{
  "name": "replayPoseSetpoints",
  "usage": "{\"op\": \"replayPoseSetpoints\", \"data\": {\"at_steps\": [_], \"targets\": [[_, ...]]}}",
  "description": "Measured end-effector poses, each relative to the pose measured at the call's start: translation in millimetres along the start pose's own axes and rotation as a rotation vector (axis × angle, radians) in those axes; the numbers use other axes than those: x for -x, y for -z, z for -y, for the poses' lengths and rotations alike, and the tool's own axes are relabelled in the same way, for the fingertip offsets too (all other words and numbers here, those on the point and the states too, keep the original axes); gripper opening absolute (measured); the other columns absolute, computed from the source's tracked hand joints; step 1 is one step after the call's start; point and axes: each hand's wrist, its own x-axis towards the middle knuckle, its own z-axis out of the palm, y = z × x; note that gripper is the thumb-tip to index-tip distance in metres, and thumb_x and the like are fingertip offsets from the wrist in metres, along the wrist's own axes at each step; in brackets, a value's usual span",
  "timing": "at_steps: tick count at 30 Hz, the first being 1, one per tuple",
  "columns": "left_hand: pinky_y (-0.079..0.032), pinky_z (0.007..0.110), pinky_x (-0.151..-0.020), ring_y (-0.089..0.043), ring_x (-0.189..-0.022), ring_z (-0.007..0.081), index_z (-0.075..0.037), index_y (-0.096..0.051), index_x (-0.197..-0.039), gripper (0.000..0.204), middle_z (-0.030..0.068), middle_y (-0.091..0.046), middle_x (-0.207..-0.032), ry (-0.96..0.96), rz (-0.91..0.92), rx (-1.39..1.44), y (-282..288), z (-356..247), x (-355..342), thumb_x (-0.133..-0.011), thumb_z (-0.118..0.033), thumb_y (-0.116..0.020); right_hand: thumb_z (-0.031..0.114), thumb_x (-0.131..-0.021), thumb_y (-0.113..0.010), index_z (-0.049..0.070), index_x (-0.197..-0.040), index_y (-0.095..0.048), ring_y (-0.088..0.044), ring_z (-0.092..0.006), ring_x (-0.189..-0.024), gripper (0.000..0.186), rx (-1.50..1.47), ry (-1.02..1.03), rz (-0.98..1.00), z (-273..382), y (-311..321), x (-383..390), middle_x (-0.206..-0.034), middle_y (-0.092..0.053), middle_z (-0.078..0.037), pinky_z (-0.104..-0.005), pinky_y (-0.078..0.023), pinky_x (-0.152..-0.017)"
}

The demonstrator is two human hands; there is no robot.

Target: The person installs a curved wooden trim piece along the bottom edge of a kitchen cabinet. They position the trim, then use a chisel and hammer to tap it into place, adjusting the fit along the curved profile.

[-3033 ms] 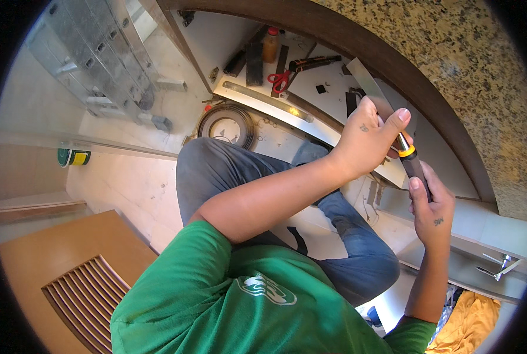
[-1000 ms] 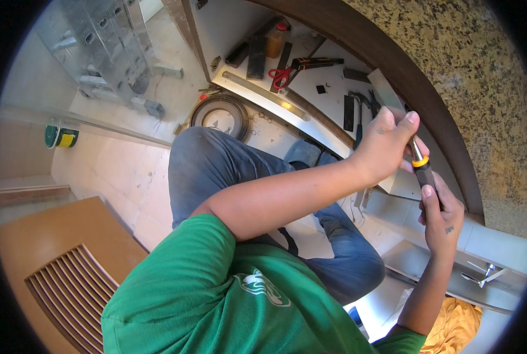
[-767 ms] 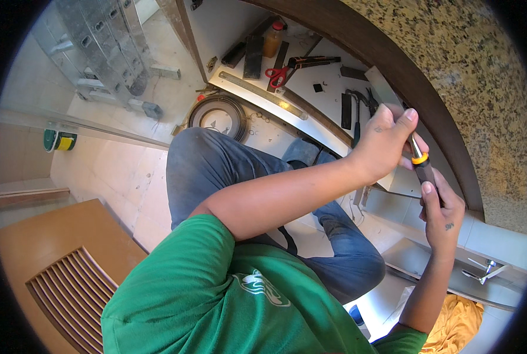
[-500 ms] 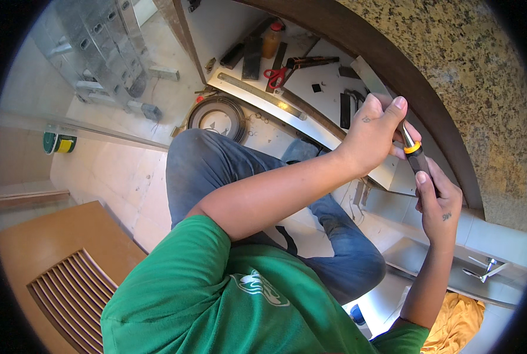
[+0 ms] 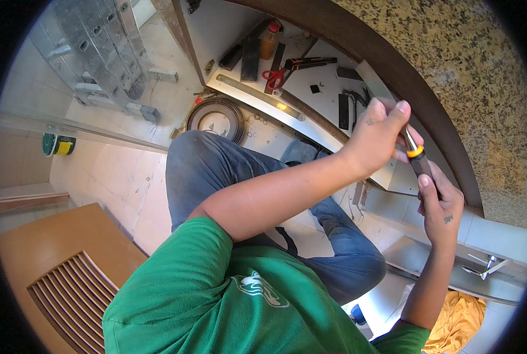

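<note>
My right hand point(image 5: 443, 203) is closed round the black handle of a chisel point(image 5: 418, 158), which has a yellow collar and a shiny metal neck. My left hand point(image 5: 381, 133) grips the chisel further up, its thumb raised over the metal. Beyond those fingers a flat, pale metal strip runs on in line with the handle, and it looks like the blade. The tool points up and left, close along the dark cabinet edge point(image 5: 446, 121). Where the fingers wrap round, the middle of the metal is hidden.
The cabinet holds red-handled scissors point(image 5: 273, 78), an orange bottle point(image 5: 269, 41), a hammer point(image 5: 358, 101) and a long metal ruler point(image 5: 260, 96). A coiled band point(image 5: 217, 121) lies by my knee. A speckled stone counter point(image 5: 476, 88) is at right, a ladder point(image 5: 107, 53) far left.
Both hands have shifted very slightly right and down with the chisel between them. The hold on it looks the same.
</note>
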Motion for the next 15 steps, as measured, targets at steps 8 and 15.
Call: {"op": "replayPoseSetpoints", "data": {"at_steps": [8,15], "targets": [[-0.062,0.036,-0.068,-0.074,-0.085,0.0255,-0.004,-0.04,-0.117,0.041,0.0232,-0.071,-0.098,-0.019,-0.038,-0.034,8,-6,3,-0.109,-0.044,-0.048,0.026,-0.099,-0.066,0.005,-0.132,-0.07,-0.049,-0.006,-0.058,0.039,0.034,0.073,0.039,-7,-7,-8,-0.07,-0.055,0.002,-0.0253,-0.042,-0.054],[-0.062,0.035,-0.064,-0.075,-0.082,0.0261,-0.005,-0.038,-0.117,0.042,0.0225,-0.072,-0.094,-0.047,-0.051,-0.04,0,0,-1,-0.109,-0.045,-0.048,0.024,-0.098,-0.068,0.003,-0.131,-0.069,-0.049,-0.0064,-0.059,0.038,0.048,0.087,-0.015,-5,-4,-9,-0.072,-0.058,0.0,-0.026,-0.043,-0.056]]}}
